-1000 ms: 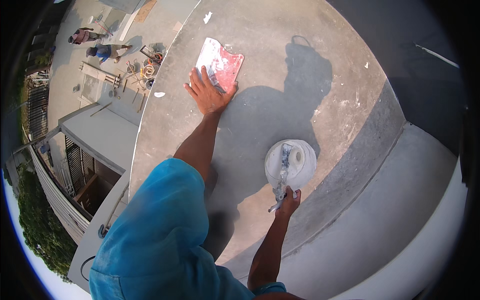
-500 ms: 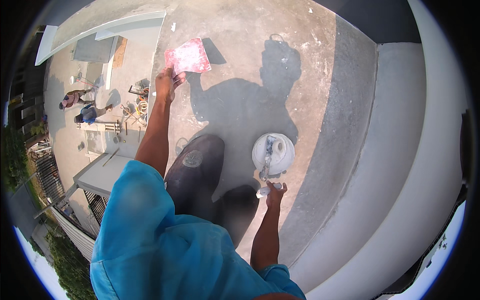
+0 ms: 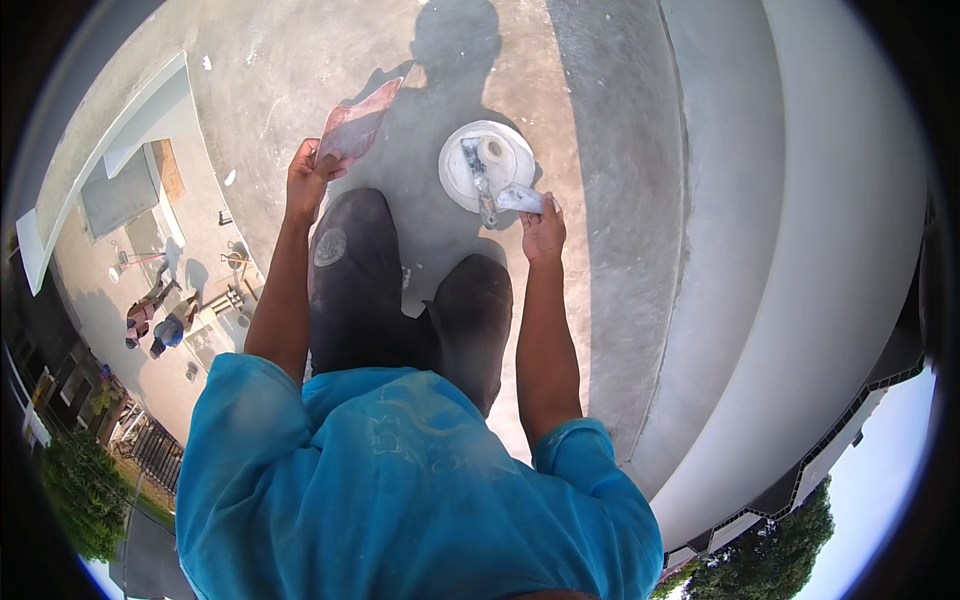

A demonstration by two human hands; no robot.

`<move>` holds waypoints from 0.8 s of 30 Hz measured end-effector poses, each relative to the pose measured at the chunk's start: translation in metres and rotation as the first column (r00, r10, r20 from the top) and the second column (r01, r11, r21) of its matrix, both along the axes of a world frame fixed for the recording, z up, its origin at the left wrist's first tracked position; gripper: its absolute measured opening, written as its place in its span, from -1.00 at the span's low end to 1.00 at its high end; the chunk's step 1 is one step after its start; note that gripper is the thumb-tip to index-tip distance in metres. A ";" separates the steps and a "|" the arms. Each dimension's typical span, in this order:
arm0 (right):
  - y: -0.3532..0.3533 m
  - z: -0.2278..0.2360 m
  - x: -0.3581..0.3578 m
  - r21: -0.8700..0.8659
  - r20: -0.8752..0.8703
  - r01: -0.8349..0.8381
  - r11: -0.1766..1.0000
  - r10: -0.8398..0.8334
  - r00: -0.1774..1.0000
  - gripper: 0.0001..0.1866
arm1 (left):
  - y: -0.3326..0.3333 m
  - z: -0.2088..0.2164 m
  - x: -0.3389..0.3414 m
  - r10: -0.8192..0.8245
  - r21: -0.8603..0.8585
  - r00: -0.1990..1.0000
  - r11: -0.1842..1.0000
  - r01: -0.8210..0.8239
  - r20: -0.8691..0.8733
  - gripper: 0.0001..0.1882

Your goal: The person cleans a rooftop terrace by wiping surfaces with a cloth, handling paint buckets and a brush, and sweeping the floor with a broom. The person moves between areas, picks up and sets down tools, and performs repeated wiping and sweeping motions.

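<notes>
In my left hand [image 3: 312, 178] is a thin, flat reddish-pink plate [image 3: 362, 122] smeared with white, gripped by its near edge and tilted. My right hand [image 3: 543, 232] grips a pale, white-smeared scraper blade [image 3: 520, 197] between thumb and fingers, beside the near right rim of a round white bucket [image 3: 450, 168]. A scraper-like tool with a grey, caked handle [image 3: 480, 185] lies across the bucket, beside a round pale lump [image 3: 492, 149]. Whether the blade touches the rim, I cannot tell.
My knees [image 3: 350, 235] are on the concrete floor [image 3: 290, 60] short of the bucket. A curved pale wall [image 3: 740, 200] rises along the right. Beyond a floor edge at left, two people [image 3: 160, 325] are among tools and boards at a distance.
My right hand with the scraper blade has come up beside the bucket's rim. The reddish plate has gone from nearly flat-on to tilted. The whole view has shifted.
</notes>
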State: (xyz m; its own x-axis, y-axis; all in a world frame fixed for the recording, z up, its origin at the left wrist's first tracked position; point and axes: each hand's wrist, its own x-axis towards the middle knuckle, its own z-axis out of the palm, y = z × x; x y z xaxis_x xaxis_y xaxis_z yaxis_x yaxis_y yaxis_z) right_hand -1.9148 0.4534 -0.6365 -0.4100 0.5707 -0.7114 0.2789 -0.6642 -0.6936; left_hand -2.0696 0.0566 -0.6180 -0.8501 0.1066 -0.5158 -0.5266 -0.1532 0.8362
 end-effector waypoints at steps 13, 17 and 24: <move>-0.021 -0.038 -0.016 -0.072 0.300 -0.369 0.926 0.373 0.878 -0.39 | 0.143 -0.018 0.043 -0.887 -0.834 0.370 0.413 0.366 -0.276 -0.53; -0.011 -0.042 -0.007 -0.081 0.318 -0.374 0.924 0.380 0.869 -0.38 | 0.152 -0.031 0.050 -0.961 -0.860 0.274 0.164 0.483 -0.030 -0.45; -0.015 -0.030 0.002 -0.023 0.292 -0.469 0.883 0.454 0.842 -0.25 | 0.169 -0.058 0.017 -0.350 -0.617 0.936 0.728 0.298 0.040 -0.11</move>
